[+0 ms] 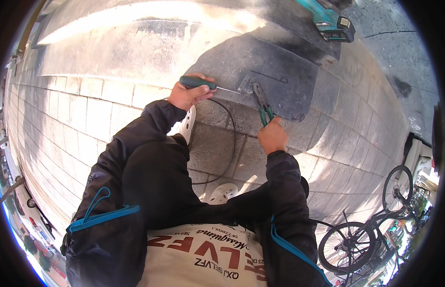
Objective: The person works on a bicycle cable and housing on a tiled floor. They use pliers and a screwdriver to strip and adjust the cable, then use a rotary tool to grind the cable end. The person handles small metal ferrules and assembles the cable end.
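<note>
Above a dark sheet (299, 88) on paving (90, 112), fingers of the left hand (186, 95) pinched a screwdriver (197, 82) and those of the right hand (273, 136) gripped pliers (262, 98), best held steady.

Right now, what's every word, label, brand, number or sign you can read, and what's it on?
Pale shirt: large red letters and smaller black lettering, partly readable; I won't copy the wording.
Black battery on the teal power tool: pale markings, too small to read.
</note>
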Action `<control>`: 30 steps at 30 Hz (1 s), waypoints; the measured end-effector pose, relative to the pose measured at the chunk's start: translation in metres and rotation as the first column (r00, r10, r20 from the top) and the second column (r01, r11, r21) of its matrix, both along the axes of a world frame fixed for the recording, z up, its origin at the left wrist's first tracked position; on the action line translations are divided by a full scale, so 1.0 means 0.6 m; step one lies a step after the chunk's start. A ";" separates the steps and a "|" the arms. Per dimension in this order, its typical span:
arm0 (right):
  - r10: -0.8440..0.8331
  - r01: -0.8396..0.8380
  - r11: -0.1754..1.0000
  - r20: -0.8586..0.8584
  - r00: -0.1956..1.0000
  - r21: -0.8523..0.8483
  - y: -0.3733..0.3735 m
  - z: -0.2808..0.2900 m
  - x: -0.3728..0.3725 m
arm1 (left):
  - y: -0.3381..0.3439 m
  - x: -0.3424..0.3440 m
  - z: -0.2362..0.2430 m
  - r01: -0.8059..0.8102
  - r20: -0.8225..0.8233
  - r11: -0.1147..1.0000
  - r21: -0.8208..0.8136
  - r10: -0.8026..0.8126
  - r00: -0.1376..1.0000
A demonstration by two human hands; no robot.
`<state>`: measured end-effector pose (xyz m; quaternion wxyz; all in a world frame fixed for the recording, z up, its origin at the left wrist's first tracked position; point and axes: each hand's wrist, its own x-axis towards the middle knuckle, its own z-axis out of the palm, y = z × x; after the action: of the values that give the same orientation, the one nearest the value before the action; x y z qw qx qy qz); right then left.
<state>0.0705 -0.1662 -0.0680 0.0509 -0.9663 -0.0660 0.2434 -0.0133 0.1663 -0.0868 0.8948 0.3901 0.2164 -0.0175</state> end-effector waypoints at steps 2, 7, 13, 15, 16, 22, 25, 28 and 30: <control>-0.040 0.040 0.997 -0.006 0.999 0.062 -0.002 0.007 -0.003 | -0.002 0.001 0.004 -0.021 0.024 1.000 -0.004 0.021 1.000; -0.152 0.152 0.982 -0.011 0.988 0.109 -0.013 -0.003 -0.012 | -0.014 0.010 0.010 0.010 0.064 0.993 0.118 -0.017 0.998; -0.101 0.005 0.967 0.367 0.925 0.254 -0.013 -0.009 -0.010 | -0.021 0.001 0.004 0.047 0.081 0.979 0.197 -0.064 0.995; 0.078 -0.137 0.987 0.482 0.873 0.089 0.009 0.037 0.001 | -0.014 0.000 0.004 0.054 0.087 0.979 0.198 -0.073 0.994; 0.160 -0.244 0.965 0.509 0.846 0.101 0.018 0.049 0.011 | -0.011 -0.001 0.006 0.053 0.075 0.977 0.206 -0.070 0.995; 0.495 -0.641 0.741 0.481 0.724 0.201 0.087 0.059 0.089 | -0.010 -0.005 0.003 0.028 0.084 0.976 0.215 -0.047 0.995; 0.614 -0.723 0.668 0.419 0.669 0.174 0.109 0.051 0.114 | -0.007 -0.012 0.002 0.006 0.088 0.977 0.212 -0.025 0.996; 0.614 -0.725 0.664 0.419 0.669 0.183 0.111 0.027 0.125 | -0.002 -0.014 0.010 -0.014 0.086 0.980 0.198 -0.003 0.996; 0.539 -0.654 0.699 0.387 0.748 0.290 0.107 0.013 0.115 | 0.000 -0.012 0.021 -0.028 0.086 0.982 0.186 0.012 0.996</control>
<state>0.1398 -0.1020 -0.0602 0.1590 -0.8819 -0.4341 0.0918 -0.0205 0.1661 -0.0743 0.8626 0.4708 0.1828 0.0284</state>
